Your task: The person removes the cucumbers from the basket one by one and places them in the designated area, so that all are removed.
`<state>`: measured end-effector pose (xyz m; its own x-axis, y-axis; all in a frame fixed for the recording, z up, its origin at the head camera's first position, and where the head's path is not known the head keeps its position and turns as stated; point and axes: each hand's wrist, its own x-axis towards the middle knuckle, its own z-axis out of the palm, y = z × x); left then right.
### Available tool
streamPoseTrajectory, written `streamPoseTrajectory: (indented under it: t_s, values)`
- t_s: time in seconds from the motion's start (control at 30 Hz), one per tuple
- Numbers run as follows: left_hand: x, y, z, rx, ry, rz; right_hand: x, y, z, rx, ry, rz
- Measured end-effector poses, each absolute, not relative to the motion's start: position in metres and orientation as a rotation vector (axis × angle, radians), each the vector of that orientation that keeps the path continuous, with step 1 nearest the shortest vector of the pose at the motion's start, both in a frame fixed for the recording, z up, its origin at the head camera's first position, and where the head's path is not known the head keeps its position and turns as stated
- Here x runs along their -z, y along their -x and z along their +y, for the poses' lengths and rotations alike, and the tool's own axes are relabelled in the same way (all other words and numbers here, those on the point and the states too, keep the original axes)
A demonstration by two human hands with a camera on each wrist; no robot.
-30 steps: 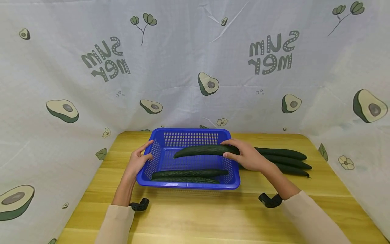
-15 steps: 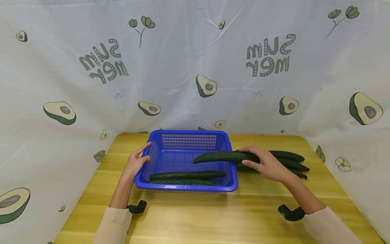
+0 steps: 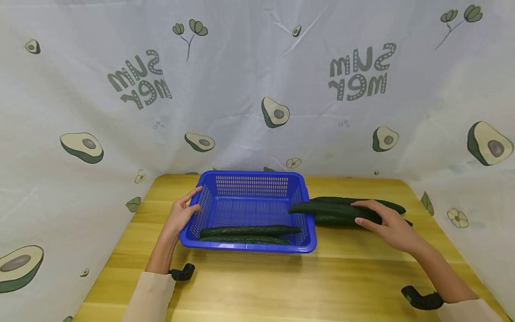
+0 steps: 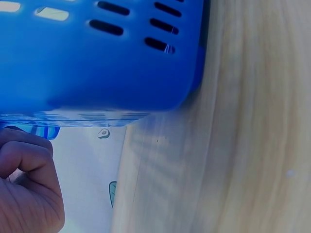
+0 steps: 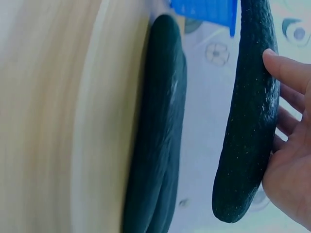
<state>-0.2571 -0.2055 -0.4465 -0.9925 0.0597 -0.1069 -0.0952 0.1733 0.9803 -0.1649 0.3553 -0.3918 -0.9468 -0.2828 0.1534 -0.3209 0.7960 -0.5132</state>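
A long dark green cucumber is held by my right hand, thumb on the near side and fingers behind. Its left tip overlaps the basket's right rim in the head view. Below it lie other cucumbers on the table; the right wrist view has a gap between these cucumbers and the held cucumber. My left hand grips the left rim of a blue plastic basket, thumb inside. Two cucumbers lie along the basket's front wall. In the left wrist view, the left hand shows curled fingers.
The wooden table ends at a cloth backdrop printed with avocados, which hangs behind and at both sides. Black wrist devices sit on both forearms. The basket stands left of the cucumbers on the table.
My right hand has moved right with the cucumber, from over the basket's inside to above the cucumbers on the table. The left hand and basket have stayed in place.
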Motion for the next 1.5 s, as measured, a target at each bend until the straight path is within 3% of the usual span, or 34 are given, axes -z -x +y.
streamPoseTrajectory:
  t_s: [0.7,1.5]
  values:
    - [0.453,0.263,-0.207,-1.948,0.041,2.310,0.432,0.152,0.420,-0.958,-0.321,-2.984]
    - [0.448,0.258,-0.205,-1.959,0.069,2.290,0.460,0.161,0.415,-0.676,-0.524,-2.903]
